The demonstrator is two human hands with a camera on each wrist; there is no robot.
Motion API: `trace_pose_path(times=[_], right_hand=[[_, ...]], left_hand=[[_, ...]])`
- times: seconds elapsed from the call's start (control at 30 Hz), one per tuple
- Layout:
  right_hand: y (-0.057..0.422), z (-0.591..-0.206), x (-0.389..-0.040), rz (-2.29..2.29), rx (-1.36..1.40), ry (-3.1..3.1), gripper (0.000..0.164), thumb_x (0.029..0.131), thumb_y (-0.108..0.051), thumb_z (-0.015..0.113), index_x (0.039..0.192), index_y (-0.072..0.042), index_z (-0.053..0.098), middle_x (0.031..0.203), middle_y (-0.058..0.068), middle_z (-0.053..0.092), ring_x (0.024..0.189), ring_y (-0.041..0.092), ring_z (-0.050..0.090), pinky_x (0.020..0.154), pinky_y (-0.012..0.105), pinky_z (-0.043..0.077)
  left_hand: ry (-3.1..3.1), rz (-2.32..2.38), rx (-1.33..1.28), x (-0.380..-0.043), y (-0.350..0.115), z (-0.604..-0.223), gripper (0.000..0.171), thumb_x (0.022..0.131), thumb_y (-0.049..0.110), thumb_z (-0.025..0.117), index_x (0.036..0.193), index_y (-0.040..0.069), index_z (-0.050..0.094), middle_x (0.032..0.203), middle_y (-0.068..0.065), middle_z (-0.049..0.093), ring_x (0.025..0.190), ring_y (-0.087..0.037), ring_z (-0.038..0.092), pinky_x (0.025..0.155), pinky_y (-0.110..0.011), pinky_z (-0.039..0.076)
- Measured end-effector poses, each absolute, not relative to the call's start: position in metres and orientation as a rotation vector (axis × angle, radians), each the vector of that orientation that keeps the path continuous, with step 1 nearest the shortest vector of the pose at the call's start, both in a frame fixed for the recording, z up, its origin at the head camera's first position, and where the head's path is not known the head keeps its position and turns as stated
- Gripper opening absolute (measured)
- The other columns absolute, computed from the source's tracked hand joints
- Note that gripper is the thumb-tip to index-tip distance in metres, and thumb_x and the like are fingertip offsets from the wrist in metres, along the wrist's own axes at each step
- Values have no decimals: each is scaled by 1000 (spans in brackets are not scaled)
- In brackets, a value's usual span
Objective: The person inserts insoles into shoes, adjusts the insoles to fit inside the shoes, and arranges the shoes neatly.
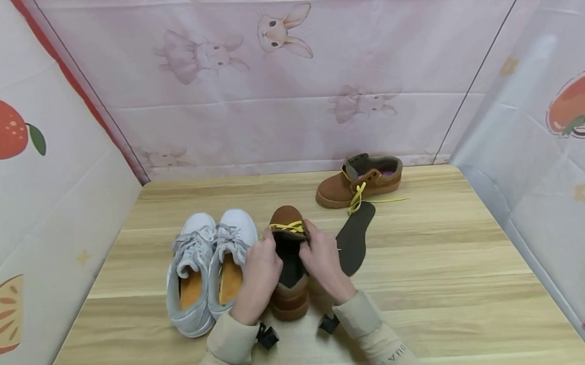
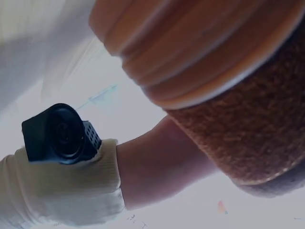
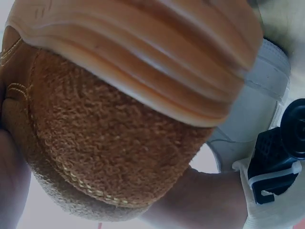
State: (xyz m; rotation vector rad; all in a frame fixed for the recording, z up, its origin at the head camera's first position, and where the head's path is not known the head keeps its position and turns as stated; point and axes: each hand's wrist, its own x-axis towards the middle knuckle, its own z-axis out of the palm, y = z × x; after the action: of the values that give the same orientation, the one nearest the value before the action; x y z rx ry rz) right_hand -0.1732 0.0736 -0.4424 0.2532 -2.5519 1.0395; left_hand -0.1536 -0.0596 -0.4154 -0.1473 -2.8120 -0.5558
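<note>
Between my hands is a brown shoe with yellow laces, its toe facing away and its heel towards me. My left hand grips the left edge of its opening beside the laces. On the opposite edge, my right hand pinches the upper by the lace holes, thumb at the inside. The inside of the shoe looks dark. Its fuzzy brown heel and ridged tan sole fill much of the left wrist view. In the right wrist view the same heel hides the fingers.
A pair of white sneakers with orange insoles stands left of my left hand. Right of my right hand lies a dark insole. Behind it, the other brown shoe sits sideways near the back wall, its yellow lace trailing on the wooden table.
</note>
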Motion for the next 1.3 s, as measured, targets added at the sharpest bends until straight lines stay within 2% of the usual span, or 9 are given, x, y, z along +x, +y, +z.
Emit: trace_pose_path(times=[0.13, 0.23, 0.57, 0.67, 0.8, 0.9, 0.97, 1.1, 1.3], right_hand=[[68, -447, -178, 1098, 263, -2538, 42, 78, -1, 54, 120, -4, 60, 96, 16, 69, 73, 30, 66, 58, 43, 51], [65, -452, -180, 1117, 271, -2541, 38, 78, 0, 54, 115, -6, 61, 94, 14, 69, 73, 27, 65, 58, 40, 50], [67, -454, -180, 1095, 240, -2609, 36, 77, -6, 56, 113, -12, 61, 93, 10, 69, 73, 26, 64, 57, 40, 49], [74, -448, -180, 1136, 254, -2705, 43, 79, -11, 56, 122, -11, 58, 95, 9, 68, 70, 21, 62, 56, 37, 48], [91, -431, -178, 1360, 296, -2846, 52, 86, -18, 57, 136, -6, 47, 76, 9, 68, 55, 16, 58, 47, 29, 43], [106, -414, -178, 1495, 362, -2862, 54, 90, -21, 58, 139, -3, 43, 58, 6, 63, 42, 16, 53, 40, 26, 35], [115, -404, -180, 1519, 425, -2819, 52, 90, -20, 58, 137, -3, 45, 55, 4, 61, 41, 17, 52, 42, 26, 35], [131, -389, -187, 1432, 492, -2730, 47, 91, -18, 58, 134, -3, 48, 51, 0, 58, 42, 15, 54, 46, 27, 40], [152, -380, -198, 1279, 443, -2709, 43, 90, -18, 57, 131, -6, 52, 51, -4, 56, 42, 12, 51, 42, 28, 40]], left_hand=[[-2807, -533, -102, -155, -61, -418, 37, 75, -6, 63, 111, -9, 54, 77, -21, 64, 65, -36, 62, 55, -43, 50], [-2810, -528, -93, -156, -64, -422, 39, 74, -7, 64, 111, -9, 53, 78, -21, 63, 67, -36, 62, 56, -43, 50], [-2841, -485, -57, -156, -62, -422, 44, 75, -3, 65, 117, -8, 51, 87, -20, 64, 66, -35, 62, 54, -42, 50], [-2850, -484, -64, -149, -60, -415, 49, 78, -2, 63, 123, -11, 48, 92, -21, 64, 66, -35, 62, 55, -43, 50], [-2828, -483, -137, -127, -55, -396, 48, 84, 6, 62, 126, -12, 47, 96, -20, 65, 64, -35, 63, 52, -42, 50], [-2752, -504, -268, -111, -52, -379, 41, 86, 13, 65, 122, -5, 55, 99, -16, 68, 67, -32, 66, 51, -40, 51], [-2673, -557, -389, -104, -51, -368, 34, 86, 15, 66, 117, 1, 62, 101, -11, 69, 73, -29, 68, 55, -39, 52], [-2499, -695, -611, -102, -49, -350, 20, 86, 17, 66, 105, 12, 70, 97, -1, 71, 82, -17, 69, 64, -34, 54], [-2325, -773, -808, -108, -48, -334, 6, 84, 16, 69, 88, 16, 73, 87, 4, 70, 78, -8, 66, 64, -26, 53]])
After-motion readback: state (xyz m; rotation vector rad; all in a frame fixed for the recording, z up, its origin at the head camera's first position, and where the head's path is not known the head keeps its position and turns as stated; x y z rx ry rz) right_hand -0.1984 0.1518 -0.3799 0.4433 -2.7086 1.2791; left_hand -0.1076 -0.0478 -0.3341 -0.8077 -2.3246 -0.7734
